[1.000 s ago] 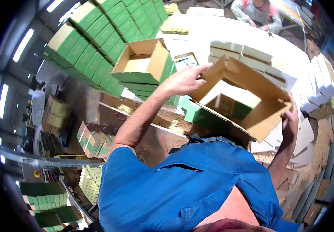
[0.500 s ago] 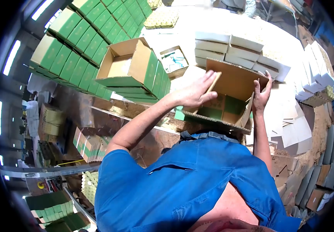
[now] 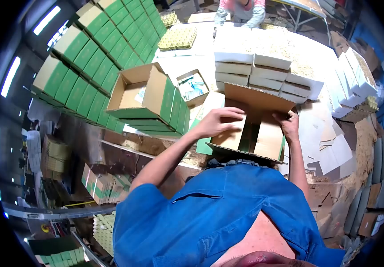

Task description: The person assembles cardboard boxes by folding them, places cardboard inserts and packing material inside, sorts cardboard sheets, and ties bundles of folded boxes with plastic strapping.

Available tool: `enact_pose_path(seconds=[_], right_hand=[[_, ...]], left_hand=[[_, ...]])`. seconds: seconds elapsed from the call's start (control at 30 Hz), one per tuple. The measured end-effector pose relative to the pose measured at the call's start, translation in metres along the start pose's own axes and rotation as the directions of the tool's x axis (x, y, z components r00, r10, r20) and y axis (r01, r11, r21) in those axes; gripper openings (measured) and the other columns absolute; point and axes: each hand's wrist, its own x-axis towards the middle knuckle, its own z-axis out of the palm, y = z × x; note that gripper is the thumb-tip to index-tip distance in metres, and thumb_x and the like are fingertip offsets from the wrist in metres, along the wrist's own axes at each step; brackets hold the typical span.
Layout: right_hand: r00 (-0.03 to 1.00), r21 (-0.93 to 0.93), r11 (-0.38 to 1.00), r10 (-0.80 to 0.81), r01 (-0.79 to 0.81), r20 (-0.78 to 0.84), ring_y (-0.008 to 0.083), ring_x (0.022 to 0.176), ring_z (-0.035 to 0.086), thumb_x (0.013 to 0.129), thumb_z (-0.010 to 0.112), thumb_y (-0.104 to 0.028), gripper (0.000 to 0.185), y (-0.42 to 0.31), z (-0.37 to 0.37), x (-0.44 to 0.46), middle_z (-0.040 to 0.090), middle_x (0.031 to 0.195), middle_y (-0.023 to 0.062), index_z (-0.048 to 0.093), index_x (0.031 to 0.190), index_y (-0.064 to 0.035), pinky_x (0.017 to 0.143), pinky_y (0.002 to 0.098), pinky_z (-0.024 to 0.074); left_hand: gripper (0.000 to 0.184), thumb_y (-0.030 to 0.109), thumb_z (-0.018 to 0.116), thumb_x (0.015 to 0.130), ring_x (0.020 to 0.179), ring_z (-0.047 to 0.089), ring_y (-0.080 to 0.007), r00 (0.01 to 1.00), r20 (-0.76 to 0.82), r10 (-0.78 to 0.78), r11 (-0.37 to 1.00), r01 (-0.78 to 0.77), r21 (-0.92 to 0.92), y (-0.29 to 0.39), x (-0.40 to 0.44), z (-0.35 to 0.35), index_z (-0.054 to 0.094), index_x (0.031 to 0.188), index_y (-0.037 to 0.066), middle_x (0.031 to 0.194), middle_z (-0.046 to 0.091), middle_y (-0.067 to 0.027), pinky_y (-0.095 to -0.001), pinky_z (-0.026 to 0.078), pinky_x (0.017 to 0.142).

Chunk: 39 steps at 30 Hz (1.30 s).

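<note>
A cardboard box (image 3: 267, 135), brown inside and green outside, stands close in front of my body. Two of its flaps are folded inward with a dark gap between them, while the far and near flaps stand out. My left hand (image 3: 223, 121) lies with spread fingers on the left flap. At the right edge, my right hand (image 3: 288, 124) has its fingers curled over the right flap, thumb side toward the box. Left of this box an open green box (image 3: 134, 91) rests on other green boxes.
Stacked green boxes (image 3: 83, 55) rise at the left. Behind my box are white cartons (image 3: 270, 71), and a small open box (image 3: 193, 86) holds blue and white items. Flat white sheets (image 3: 318, 138) lie at the right. Across the table is another person (image 3: 242, 12).
The side flaps of the box have folded inward, and both hands have moved onto them. Earlier the box was tilted and open, with its inside bottom showing.
</note>
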Motion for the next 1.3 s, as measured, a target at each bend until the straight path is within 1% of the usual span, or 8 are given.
enact_pose_path(seconds=[0.23, 0.4, 0.5, 0.87, 0.93, 0.97, 1.13, 1.3], right_hand=[[0.985, 0.068, 0.997, 0.034, -0.046, 0.167, 0.0103, 0.080, 0.061, 0.078, 0.076, 0.001, 0.018, -0.011, -0.003, 0.005, 0.070, 0.088, 0.0017, 0.071, 0.095, -0.0002, 0.075, 0.0255, 0.0495], [0.937, -0.124, 0.981, -0.098, 0.146, 0.334, 0.0111, 0.080, 0.059, 0.078, 0.076, -0.006, 0.020, -0.017, -0.008, 0.009, 0.069, 0.087, 0.0023, 0.069, 0.096, 0.0017, 0.075, 0.0288, 0.0499], [0.922, -0.239, 0.949, -0.104, 0.203, 0.372, 0.0125, 0.083, 0.060, 0.078, 0.075, -0.008, 0.024, -0.031, -0.008, 0.009, 0.070, 0.091, 0.0049, 0.069, 0.100, 0.0021, 0.078, 0.0297, 0.0501], [0.883, -0.178, 0.891, -0.353, 0.418, 0.309, 0.0190, 0.102, 0.065, 0.088, 0.062, -0.016, 0.034, -0.103, 0.010, -0.029, 0.072, 0.104, 0.0139, 0.066, 0.117, 0.0025, 0.094, 0.0308, 0.0479], [0.902, 0.097, 0.980, 0.117, -0.172, 0.415, 0.0169, 0.093, 0.068, 0.084, 0.064, -0.007, 0.029, -0.070, 0.015, -0.067, 0.073, 0.094, 0.0104, 0.069, 0.111, 0.0022, 0.085, 0.0292, 0.0519], [0.907, -0.318, 0.863, -0.307, 0.393, 0.289, 0.0198, 0.085, 0.069, 0.085, 0.063, -0.004, 0.022, -0.057, 0.022, -0.080, 0.072, 0.092, 0.0106, 0.069, 0.105, 0.0039, 0.079, 0.0293, 0.0546], [0.997, 0.253, 0.967, -0.035, 0.017, 0.069, 0.0204, 0.094, 0.068, 0.084, 0.059, 0.005, 0.029, -0.043, -0.020, -0.078, 0.071, 0.099, 0.0144, 0.066, 0.112, 0.0034, 0.085, 0.0264, 0.0532], [0.920, -0.523, 0.851, 0.238, -0.044, 0.311, 0.0278, 0.131, 0.048, 0.070, 0.073, 0.002, 0.079, -0.035, -0.051, -0.121, 0.047, 0.144, 0.0189, 0.040, 0.143, 0.0015, 0.102, 0.0366, 0.0443]], left_hand=[[0.074, 0.003, 0.068, 0.068, 0.141, 0.033, -0.0308, 0.979, 0.192, -0.073, 0.938, 0.002, 0.346, 0.028, -0.054, -0.007, 0.050, 0.139, 0.014, 0.148, 0.043, -0.0141, -0.0429, 0.033, 0.114], [0.045, 0.018, 0.079, 0.075, 0.079, 0.068, -0.0226, 0.862, -0.458, -0.217, 0.942, 0.308, 0.133, 0.013, -0.037, 0.009, 0.068, 0.118, 0.010, 0.087, 0.071, -0.0156, -0.0312, 0.055, 0.078], [0.065, 0.018, 0.082, 0.072, 0.113, 0.058, -0.0281, 0.840, -0.515, 0.170, 0.858, 0.130, 0.496, -0.008, -0.024, 0.033, 0.058, 0.132, 0.015, 0.126, 0.058, -0.0188, -0.0364, 0.045, 0.101], [0.104, 0.009, 0.080, 0.073, 0.137, 0.039, -0.0316, 0.826, -0.526, -0.203, 0.969, 0.247, 0.014, -0.025, -0.017, 0.043, 0.015, 0.154, 0.012, 0.151, 0.033, -0.0213, -0.0387, 0.033, 0.114], [0.088, 0.009, 0.079, 0.073, 0.138, 0.038, -0.0315, 0.838, -0.523, -0.156, 0.977, 0.210, 0.045, -0.030, -0.017, 0.044, 0.034, 0.148, 0.011, 0.152, 0.033, -0.0212, -0.0383, 0.034, 0.113], [0.079, 0.009, 0.079, 0.073, 0.138, 0.038, -0.0316, 0.861, -0.492, -0.130, 0.942, 0.263, 0.211, -0.034, -0.019, 0.043, 0.044, 0.144, 0.010, 0.152, 0.033, -0.0210, -0.0383, 0.034, 0.113], [0.055, 0.015, 0.076, 0.078, 0.139, 0.036, -0.0356, 0.874, -0.466, -0.136, 0.932, 0.273, 0.240, -0.020, -0.019, 0.042, 0.061, 0.130, 0.012, 0.152, 0.032, -0.0234, -0.0396, 0.032, 0.113], [0.055, 0.017, 0.080, 0.075, 0.135, 0.042, -0.0346, 0.883, -0.451, -0.126, 0.902, 0.292, 0.319, -0.016, -0.019, 0.038, 0.063, 0.127, 0.010, 0.153, 0.031, -0.0219, -0.0387, 0.038, 0.109]])
